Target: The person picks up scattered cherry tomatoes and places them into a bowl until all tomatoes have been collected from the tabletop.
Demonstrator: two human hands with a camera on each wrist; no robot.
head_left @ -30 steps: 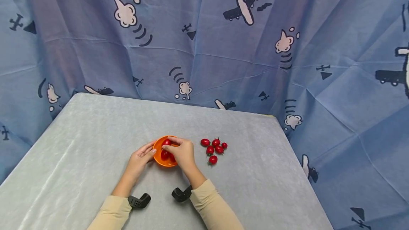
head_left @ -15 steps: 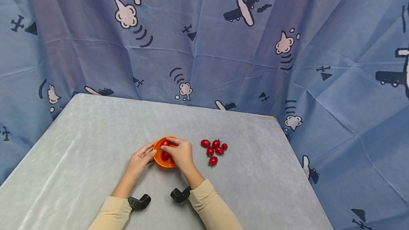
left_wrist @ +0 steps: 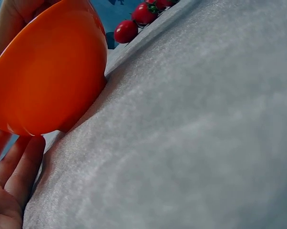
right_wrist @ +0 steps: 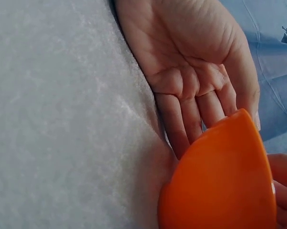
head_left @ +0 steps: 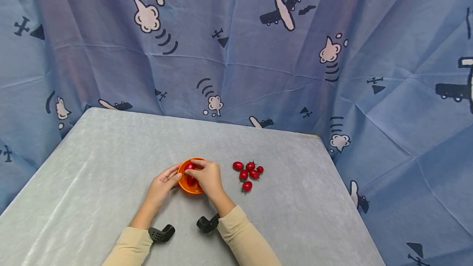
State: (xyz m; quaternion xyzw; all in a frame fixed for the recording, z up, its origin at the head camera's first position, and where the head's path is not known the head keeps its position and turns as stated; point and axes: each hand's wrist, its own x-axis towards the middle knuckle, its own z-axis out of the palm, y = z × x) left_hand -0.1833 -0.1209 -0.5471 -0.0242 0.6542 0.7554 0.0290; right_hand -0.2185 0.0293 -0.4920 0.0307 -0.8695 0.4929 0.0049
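An orange bowl stands on the table in the head view, with red cherry tomatoes inside. My left hand holds it from the left, thumb at the rim and fingers along the outer wall; the right wrist view shows this hand's palm too. Over the bowl, my right hand pinches a cherry tomato between thumb and fingers, partly hiding it. The wrist views show the bowl's outer wall, not what lies inside.
Several cherry tomatoes with green stems lie in a loose group right of the bowl. A pale cloth covers the table. Blue printed curtain hangs behind and at the sides. Black devices are strapped at both wrists.
My right hand has shifted slightly left over the bowl, with the pinched tomato moving the same way. My left hand and the loose tomatoes stay in place.
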